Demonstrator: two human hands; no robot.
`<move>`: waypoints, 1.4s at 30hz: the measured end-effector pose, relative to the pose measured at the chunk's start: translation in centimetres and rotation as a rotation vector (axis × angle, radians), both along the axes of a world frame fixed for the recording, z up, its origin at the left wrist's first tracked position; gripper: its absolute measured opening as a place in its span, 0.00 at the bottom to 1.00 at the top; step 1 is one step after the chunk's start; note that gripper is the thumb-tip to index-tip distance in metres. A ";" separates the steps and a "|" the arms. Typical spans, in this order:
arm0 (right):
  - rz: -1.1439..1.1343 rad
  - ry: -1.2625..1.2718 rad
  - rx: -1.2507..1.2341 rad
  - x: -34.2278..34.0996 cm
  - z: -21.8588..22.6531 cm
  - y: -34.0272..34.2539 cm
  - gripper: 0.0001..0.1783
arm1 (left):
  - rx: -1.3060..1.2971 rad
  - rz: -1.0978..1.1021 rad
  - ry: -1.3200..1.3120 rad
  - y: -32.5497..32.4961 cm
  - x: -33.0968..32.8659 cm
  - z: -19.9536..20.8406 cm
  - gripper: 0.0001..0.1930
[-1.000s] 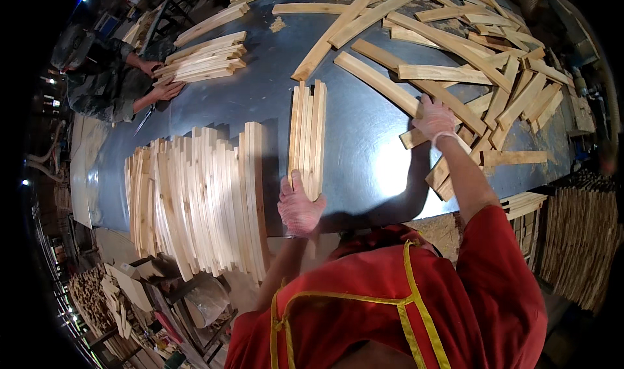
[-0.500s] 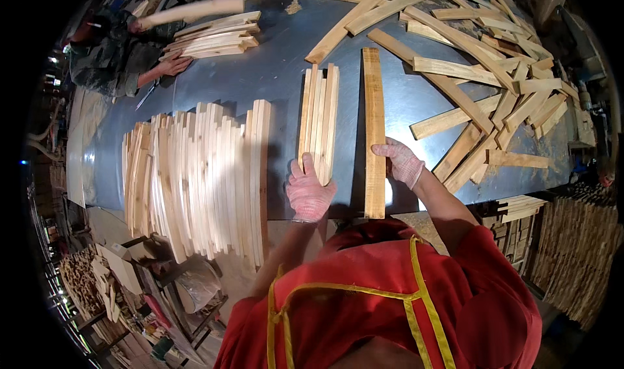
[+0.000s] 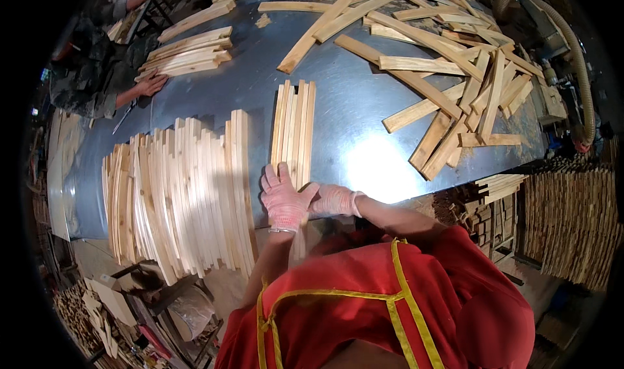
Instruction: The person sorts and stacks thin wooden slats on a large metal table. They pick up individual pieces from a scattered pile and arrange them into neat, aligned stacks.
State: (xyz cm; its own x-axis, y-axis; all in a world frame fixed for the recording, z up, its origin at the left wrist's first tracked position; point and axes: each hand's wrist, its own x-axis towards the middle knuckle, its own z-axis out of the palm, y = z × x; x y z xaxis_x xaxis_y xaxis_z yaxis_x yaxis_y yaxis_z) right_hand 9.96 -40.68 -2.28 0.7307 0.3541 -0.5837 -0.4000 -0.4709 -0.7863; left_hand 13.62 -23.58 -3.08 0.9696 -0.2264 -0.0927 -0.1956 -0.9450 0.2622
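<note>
In front of me a small bundle of pale wooden strips (image 3: 294, 119) lies lengthwise on the metal table. My left hand (image 3: 283, 200), in a pinkish-white work glove, rests over the near part of the bundle with fingers stretched out and thumb to the right. Pressed against it from the right is my gloved right hand (image 3: 335, 201), closed at the side of a wooden strip whose blurred near end (image 3: 298, 242) sticks out past the table edge. The right fingertips are hidden. Left of my hands stands a wide row of wooden strips (image 3: 188, 193) set side by side.
A loose heap of wooden strips (image 3: 455, 76) covers the right and far side of the table (image 3: 221, 89). At the far left, a co-worker's hand (image 3: 151, 84) touches a smaller stack (image 3: 188, 52). Stacked wood (image 3: 569, 226) stands at the right beyond the table, near a ribbed hose (image 3: 580, 70).
My right hand has moved left with its strip, up against the bundle and my left hand. My left fingers have spread over the strips. The co-worker's other hand has let go of a strip.
</note>
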 end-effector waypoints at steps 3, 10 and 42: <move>0.004 -0.299 -0.172 2.5 -4.3 -7.7 0.29 | 0.069 -0.043 0.015 -1.1 0.0 1.7 0.51; -0.543 -0.600 -1.375 5.8 0.1 -34.9 0.33 | 0.080 0.001 -0.070 -1.6 -0.2 0.0 0.46; -0.536 -0.050 -0.056 -4.7 -1.9 -8.5 0.38 | 0.041 0.074 0.152 1.2 -2.0 2.9 0.48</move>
